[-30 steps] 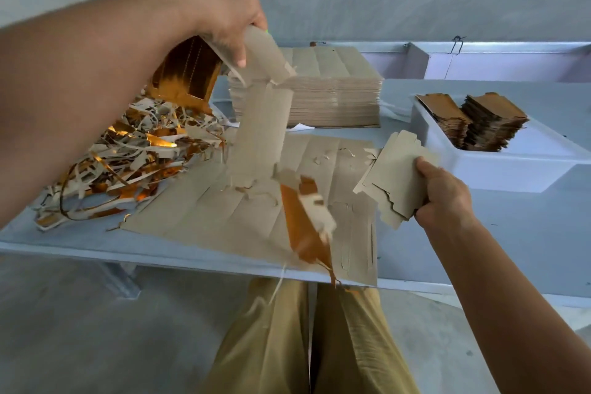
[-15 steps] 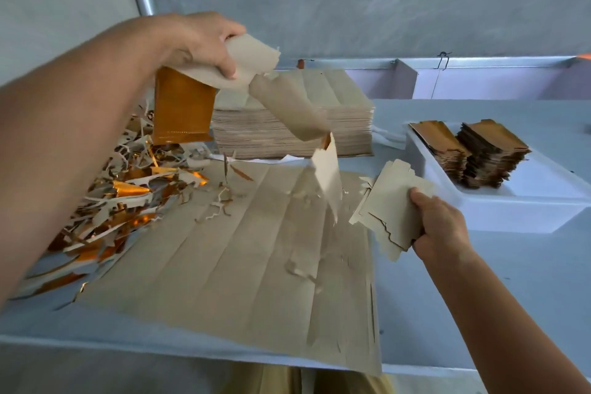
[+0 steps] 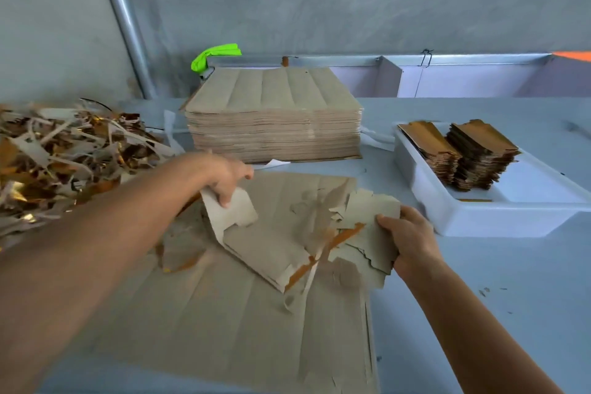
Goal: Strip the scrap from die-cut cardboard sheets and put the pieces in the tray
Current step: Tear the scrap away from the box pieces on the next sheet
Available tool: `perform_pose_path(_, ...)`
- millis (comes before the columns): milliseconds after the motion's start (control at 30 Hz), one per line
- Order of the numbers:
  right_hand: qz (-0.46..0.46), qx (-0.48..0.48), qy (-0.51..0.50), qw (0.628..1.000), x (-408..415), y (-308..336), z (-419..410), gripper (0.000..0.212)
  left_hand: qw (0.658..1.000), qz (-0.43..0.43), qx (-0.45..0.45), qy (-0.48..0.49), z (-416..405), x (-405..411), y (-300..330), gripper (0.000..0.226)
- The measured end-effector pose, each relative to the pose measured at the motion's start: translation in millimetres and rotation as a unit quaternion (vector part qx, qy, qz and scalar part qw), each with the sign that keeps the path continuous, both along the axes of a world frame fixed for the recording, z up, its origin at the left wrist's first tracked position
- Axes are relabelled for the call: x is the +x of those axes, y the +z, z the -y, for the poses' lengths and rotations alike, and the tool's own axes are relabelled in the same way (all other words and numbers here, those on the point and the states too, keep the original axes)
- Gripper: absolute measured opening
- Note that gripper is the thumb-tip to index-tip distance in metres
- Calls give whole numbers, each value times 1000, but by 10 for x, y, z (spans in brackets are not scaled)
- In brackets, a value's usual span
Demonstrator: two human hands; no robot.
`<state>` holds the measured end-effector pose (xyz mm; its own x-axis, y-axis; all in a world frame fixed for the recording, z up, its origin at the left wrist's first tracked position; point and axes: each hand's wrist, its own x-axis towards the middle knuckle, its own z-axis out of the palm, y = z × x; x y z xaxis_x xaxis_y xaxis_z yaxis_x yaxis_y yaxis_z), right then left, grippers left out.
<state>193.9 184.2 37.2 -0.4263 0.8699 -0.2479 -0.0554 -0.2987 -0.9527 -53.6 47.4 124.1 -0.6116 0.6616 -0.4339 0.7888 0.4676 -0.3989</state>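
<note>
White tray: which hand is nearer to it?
Right. The right hand grips cut pieces just left of the white tray; the left hand is farther left, gripping another piece.

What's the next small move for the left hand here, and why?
Probably bring the torn-out piece across onto the bundle of pieces that the right hand grips. The left hand already pinches it lifted off the sheet, its far end near the bundle, and the tray sits just right.

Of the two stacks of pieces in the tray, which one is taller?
The right stack, farther from the uncut sheet pile; its top stands above the left stack beside it in the white tray.
</note>
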Motion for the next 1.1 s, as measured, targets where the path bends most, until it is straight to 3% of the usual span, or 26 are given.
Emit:
perform_pose_path(67, 10, 4, 1, 1000, 7, -28, -33, 24, 993, -55, 94, -51, -84, 126, -141, 58)
perform_pose_path(100, 13, 2, 2, 1000, 9, -48, -46, 24, 982, -37, 169, -73, -133, 213, -208, 50)
perform_pose_path(167, 12, -12, 5, 1000, 4, -77, -49, 26, 946, 102, 300, -63, -230, 471, -333, 48)
perform_pose_path(233, 6, -20, 12, 1000, -5, -95, -41, 27, 911, 253, 326, 16, -323, 771, -453, 72)
perform_pose_path(300, -3, -20, 19, 1000, -15, -102, -30, 29, 886, 337, 308, 80, -386, 991, -590, 90)
perform_pose_path(400, -25, -12, 30, 999, -16, -93, -30, 31, 863, 360, 336, 111, -421, 1073, -757, 73)
perform_pose_path(500, -44, 11, 2, 999, -18, -69, -54, 39, 805, 422, 388, 152, -357, 1054, -822, 56)
perform_pose_path(600, -46, 46, -33, 997, -20, -71, -117, 60, 807, 388, 421, 144, -277, 1000, -857, 17)
perform_pose_path(667, -40, 57, -34, 997, -24, -55, -134, 57, 814, 344, 443, 150, -232, 968, -863, 14)
perform_pose_path(700, -35, 69, -38, 996, -23, -34, -140, 47, 802, 340, 463, 165, -214, 951, -868, 17)
perform_pose_path(767, 3, 113, -49, 992, -20, 27, -153, 30, 739, 371, 522, 208, -182, 914, -868, 17)
perform_pose_path(833, 65, 170, -45, 982, -27, 61, -177, 32, 708, 379, 559, 207, -140, 910, -863, 17)
perform_pose_path(967, 154, 267, 21, 951, -173, 135, -78, 27, 752, 245, 605, 86, -62, 1037, -881, 19)
perform_pose_path(1033, 133, 244, 57, 959, -272, 173, 27, 20, 768, 146, 623, -17, -30, 1151, -865, 28)
perform_pose_path(1100, 86, 185, 90, 975, -345, 209, 125, 34, 795, 61, 593, -109, 3, 1244, -857, 36)
